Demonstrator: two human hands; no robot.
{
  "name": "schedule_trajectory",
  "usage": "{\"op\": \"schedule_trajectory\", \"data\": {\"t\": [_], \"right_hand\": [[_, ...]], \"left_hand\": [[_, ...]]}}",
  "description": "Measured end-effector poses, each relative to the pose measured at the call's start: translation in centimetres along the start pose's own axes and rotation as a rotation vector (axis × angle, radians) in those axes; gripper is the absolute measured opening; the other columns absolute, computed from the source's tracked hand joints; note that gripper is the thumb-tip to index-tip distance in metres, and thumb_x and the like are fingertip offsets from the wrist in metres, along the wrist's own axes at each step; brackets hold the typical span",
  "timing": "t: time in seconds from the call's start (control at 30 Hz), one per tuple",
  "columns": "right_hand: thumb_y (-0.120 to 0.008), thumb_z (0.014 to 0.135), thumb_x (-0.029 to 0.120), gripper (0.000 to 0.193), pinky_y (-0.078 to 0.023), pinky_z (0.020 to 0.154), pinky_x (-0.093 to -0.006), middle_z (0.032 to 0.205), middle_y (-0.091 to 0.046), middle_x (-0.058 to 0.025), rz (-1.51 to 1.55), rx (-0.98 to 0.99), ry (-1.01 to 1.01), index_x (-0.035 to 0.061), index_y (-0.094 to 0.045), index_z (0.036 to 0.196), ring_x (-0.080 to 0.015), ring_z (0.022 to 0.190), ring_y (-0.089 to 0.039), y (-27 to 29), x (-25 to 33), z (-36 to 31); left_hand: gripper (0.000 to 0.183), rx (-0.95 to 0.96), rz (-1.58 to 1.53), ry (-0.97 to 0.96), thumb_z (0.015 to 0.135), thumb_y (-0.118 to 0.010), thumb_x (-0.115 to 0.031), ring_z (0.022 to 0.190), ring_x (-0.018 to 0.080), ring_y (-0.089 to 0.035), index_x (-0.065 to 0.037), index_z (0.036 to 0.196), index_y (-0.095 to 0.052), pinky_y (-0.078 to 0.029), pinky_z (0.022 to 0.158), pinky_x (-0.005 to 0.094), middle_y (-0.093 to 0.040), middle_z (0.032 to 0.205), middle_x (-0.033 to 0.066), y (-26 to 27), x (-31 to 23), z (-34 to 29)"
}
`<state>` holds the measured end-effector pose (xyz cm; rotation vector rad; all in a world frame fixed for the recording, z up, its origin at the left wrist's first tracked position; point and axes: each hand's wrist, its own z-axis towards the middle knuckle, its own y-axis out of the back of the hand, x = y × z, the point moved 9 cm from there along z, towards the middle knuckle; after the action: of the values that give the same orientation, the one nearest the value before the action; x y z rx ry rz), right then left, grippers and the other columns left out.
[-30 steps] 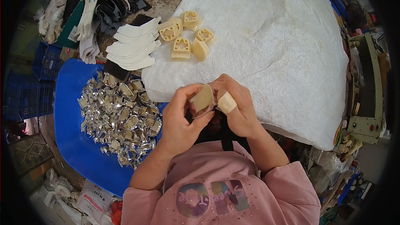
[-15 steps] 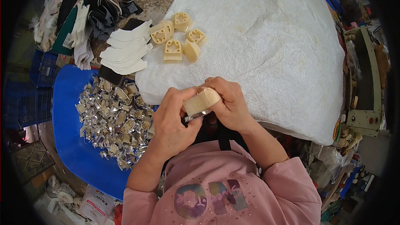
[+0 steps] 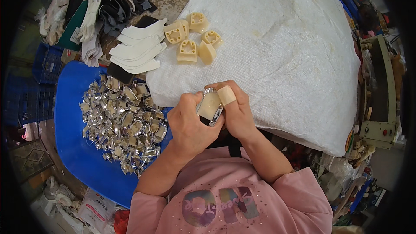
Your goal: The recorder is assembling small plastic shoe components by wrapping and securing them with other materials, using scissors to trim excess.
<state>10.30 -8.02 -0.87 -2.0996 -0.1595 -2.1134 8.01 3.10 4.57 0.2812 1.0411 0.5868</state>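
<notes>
In front of my chest both hands hold one small shoe heel [image 3: 210, 105], a cream block with a shiny silver rim. My left hand [image 3: 190, 123] grips it from the left, fingers curled round its side. Against its right edge presses my right hand [image 3: 239, 115], whose thumb wears a beige wrap. The heel's cream face is turned up, and its underside is hidden. Beyond my hands, several plain cream heels [image 3: 187, 50] with holes in their tops rest on the white woven sack [image 3: 268, 65].
At left, a blue tub [image 3: 71, 125] holds a heap of silver-rimmed pieces [image 3: 130, 121]. White curved strips [image 3: 138, 50] lie partly over a dark phone-like slab [image 3: 121, 73]. Gloves [image 3: 90, 19] hang at the back left; a green-grey metal machine [image 3: 379, 125] stands at right.
The heel has been turned so that its cream face and silver rim now show upward. Both hands have shifted their grip on it. The whole view has moved slightly.
</notes>
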Motion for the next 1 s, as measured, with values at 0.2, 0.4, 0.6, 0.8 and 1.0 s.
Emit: {"op": "schedule_trajectory", "data": {"t": [0.2,0.4,0.6,0.8,1.0], "right_hand": [[-0.043,0.095,0.014,0.024,-0.046,0.079,-0.0282,0.101,-0.061,-0.0074,0.721,0.096,-0.234,-0.0004,-0.055,0.111,-0.0162,0.092,-0.057,-2.0,-1.2,-0.4],[-0.046,0.095,0.014,0.025,-0.046,0.081,-0.0273,0.107,-0.06,-0.0071,-0.255,-0.038,0.054,-0.0004,-0.055,0.114,-0.0154,0.094,-0.057,-0.9,1.1,-0.4],[-0.049,0.091,0.01,0.024,-0.047,0.075,-0.0281,0.098,-0.062,-0.0162,0.024,0.034,-0.031,-0.0017,-0.056,0.112,-0.0202,0.086,-0.062,-0.9,-0.1,0.5],[-0.055,0.084,0.006,0.021,-0.048,0.067,-0.0338,0.089,-0.059,-0.0176,-0.5,0.103,0.266,0.0008,-0.057,0.104,-0.031,0.078,-0.06,-3.8,3.4,1.6],[-0.057,0.079,0.001,0.023,-0.042,0.078,-0.044,0.086,-0.057,-0.0138,-0.665,0.082,0.596,0.0027,-0.059,0.101,-0.0339,0.082,-0.053,-4.7,8.0,7.4]], "left_hand": [[0.045,-0.067,0.011,-0.021,0.058,-0.08,-0.011,0.054,0.0284,-0.059,0.002,0.089,-0.05,-0.048,0.049,0.0342,-0.056,0.069,0.0135,0.8,0.0,-0.1],[0.043,-0.097,0.03,-0.074,0.059,-0.079,-0.008,0.056,0.029,-0.057,0.003,0.091,-0.053,-0.047,0.05,0.0363,-0.054,0.07,0.0136,0.5,0.8,-0.3],[0.052,-0.1,0.064,-0.196,0.059,-0.08,-0.004,0.063,0.0266,-0.058,0.001,0.104,-0.055,-0.047,0.053,0.0335,-0.057,0.078,0.0137,1.8,0.4,0.1],[0.048,-0.145,-0.02,-0.152,0.056,-0.074,0.002,0.056,0.0272,-0.048,-0.003,0.102,-0.061,-0.039,0.051,0.0353,-0.048,0.069,0.0089,3.7,2.3,-0.5],[0.049,-0.263,0.251,0.136,0.06,-0.071,-0.003,0.067,0.0294,-0.052,-0.005,0.108,-0.059,-0.044,0.061,0.0346,-0.054,0.079,0.0109,10.1,8.8,-2.9]]}}
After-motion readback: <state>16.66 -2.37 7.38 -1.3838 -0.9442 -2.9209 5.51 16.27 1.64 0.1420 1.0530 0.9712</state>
